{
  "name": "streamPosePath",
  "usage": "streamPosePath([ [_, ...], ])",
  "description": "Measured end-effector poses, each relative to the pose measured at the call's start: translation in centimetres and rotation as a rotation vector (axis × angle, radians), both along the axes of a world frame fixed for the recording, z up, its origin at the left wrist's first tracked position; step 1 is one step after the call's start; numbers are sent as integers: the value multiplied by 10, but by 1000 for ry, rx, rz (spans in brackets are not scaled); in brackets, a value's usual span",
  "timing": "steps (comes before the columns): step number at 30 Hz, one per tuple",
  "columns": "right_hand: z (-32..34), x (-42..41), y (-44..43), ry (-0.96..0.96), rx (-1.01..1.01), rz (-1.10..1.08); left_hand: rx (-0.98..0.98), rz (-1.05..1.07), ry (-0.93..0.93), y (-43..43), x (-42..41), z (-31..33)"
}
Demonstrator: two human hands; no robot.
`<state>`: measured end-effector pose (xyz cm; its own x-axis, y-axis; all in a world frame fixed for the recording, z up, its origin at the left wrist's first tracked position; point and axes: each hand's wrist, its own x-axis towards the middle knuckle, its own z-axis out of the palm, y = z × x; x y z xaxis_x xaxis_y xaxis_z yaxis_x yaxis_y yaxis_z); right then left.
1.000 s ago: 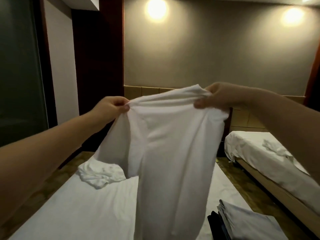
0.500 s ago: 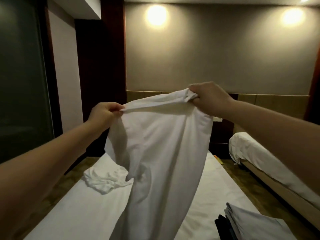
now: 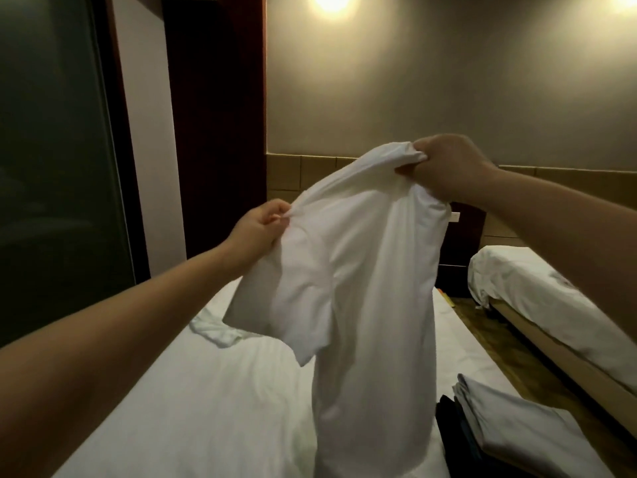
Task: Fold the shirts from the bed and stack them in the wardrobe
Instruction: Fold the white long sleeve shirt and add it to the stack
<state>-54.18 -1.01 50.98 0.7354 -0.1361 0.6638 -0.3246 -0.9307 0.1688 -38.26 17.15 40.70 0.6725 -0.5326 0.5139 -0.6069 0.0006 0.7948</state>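
While the left hand (image 3: 256, 232) and right hand (image 3: 444, 167) grip a white shirt (image 3: 372, 288), the white-sheeted bed (image 3: 206, 408) lies beneath.

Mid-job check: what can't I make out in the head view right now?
1. White short-sleeved shirt, head view: its hem runs off the bottom edge.
2. Crumpled white cloth on the white-sheeted bed: partly behind the shirt's sleeve; type unclear.
3. Folded grey stack and dark folded items beside it: cut by the bottom edge; count unclear.
4. Wardrobe: not in view.
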Motion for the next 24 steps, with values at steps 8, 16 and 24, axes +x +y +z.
streamPosePath([
  [8, -11, -14, -9, 108, 295, -31, -32, -160, 171, -24, -24, -62],
  [16, -10, -20, -19, 116, 282, -93, -81, -346, 439, -47, -55, -117],
  [24, -17, -22, -36, 77, 133, -151, -31, -266, 309, -55, -71, -153],
])
